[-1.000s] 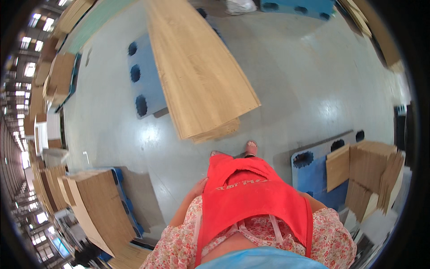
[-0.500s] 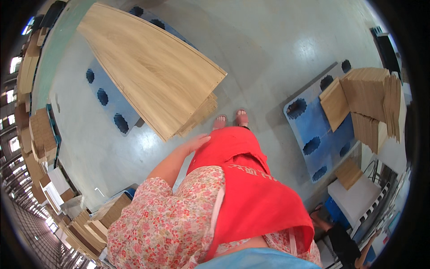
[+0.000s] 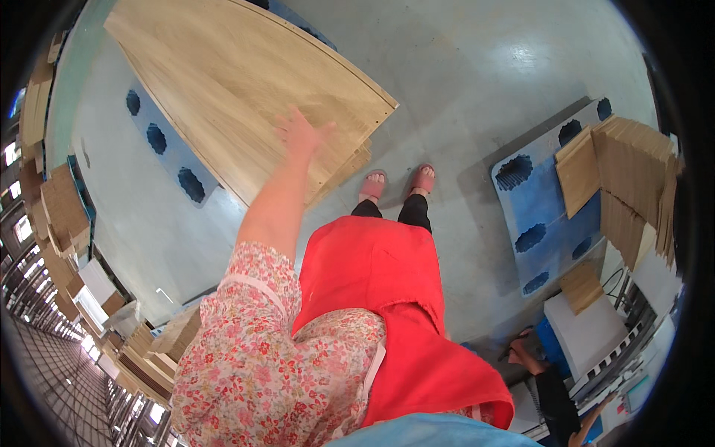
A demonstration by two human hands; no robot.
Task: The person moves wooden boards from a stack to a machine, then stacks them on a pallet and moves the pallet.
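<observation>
My left hand point(image 3: 302, 136) reaches forward over the near end of a large wood-grain board point(image 3: 246, 89), fingers spread and nothing held. Whether the palm touches the board's face cannot be told. This board lies on top of a stack of boards point(image 3: 345, 173), whose edges show at the near right corner. Under the stack is a blue plastic pallet point(image 3: 165, 162) with round dark holes. My right hand is out of view.
At the right stands another blue pallet point(image 3: 514, 216) bearing stacked smaller wood panels point(image 3: 633, 167). A co-worker's arm and dark clothing point(image 3: 555, 402) show at the lower right, beside a white-topped machine point(image 3: 585, 335). More board stacks point(image 3: 67, 205) line the left.
My left hand has moved from beside my red apron forward over the board, its fingers spreading. My view has shifted, and more of my legs shows.
</observation>
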